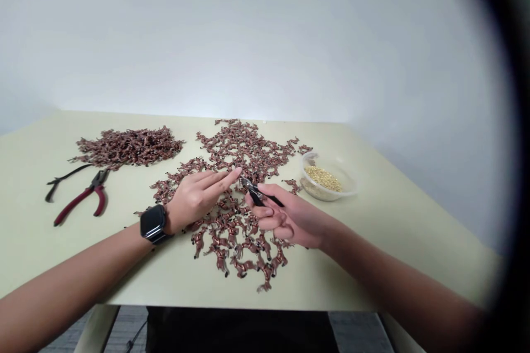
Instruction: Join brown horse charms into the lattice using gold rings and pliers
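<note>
Brown deer charms (244, 262) lie linked in a net-like spread across the middle of the table, beneath both of my hands. My left hand (199, 196), with a black watch on its wrist, rests palm down over them. Its fingertips come together beside the plier tips; what they pinch is hidden. My right hand (285, 215) is wrapped round small black-handled pliers (255, 194). The jaws point up and left, close to the left fingertips. Whether they grip a ring is too small to tell.
A heap of deer charms (130, 146) sits at the back left. Red-handled pliers (78, 201) and a black slim tool (62, 179) lie before it. On the right stands a clear plastic bowl (350, 185) containing small gold rings (325, 177). A wall (207, 38) backs the table.
</note>
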`<control>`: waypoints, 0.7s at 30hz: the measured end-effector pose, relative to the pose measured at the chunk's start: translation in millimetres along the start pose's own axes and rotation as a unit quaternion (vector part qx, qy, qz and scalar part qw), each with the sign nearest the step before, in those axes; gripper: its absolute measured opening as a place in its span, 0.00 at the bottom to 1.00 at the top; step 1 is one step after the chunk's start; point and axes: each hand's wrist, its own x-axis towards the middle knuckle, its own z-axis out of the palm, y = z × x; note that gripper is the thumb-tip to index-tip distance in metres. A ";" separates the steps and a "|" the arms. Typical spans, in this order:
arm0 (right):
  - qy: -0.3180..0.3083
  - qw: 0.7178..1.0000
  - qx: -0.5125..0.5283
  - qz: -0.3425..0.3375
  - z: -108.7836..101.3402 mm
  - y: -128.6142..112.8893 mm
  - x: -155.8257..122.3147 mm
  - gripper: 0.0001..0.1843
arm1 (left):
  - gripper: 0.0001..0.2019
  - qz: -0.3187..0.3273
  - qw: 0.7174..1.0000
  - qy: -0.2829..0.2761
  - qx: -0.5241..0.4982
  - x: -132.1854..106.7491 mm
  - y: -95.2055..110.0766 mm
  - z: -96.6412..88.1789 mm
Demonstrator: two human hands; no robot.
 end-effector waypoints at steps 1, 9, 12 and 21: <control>-0.011 1.000 -0.004 0.014 -1.3 -2.8 -2.0 0.19 | 0.23 0.005 1.000 -0.010 0.005 1.2 -1.4 -3.0; 0.237 0.821 -0.436 -0.282 -3.4 6.8 0.8 0.14 | 0.28 -0.341 0.823 0.030 -0.453 12.2 20.7 6.6; 0.253 0.736 -0.537 -0.327 -7.5 8.6 2.7 0.12 | 0.27 -0.376 0.742 0.006 -0.555 12.6 22.8 6.7; 0.232 0.699 -0.594 -0.324 -12.1 8.6 4.2 0.12 | 0.17 -0.376 0.692 -0.012 -0.616 13.9 27.3 4.8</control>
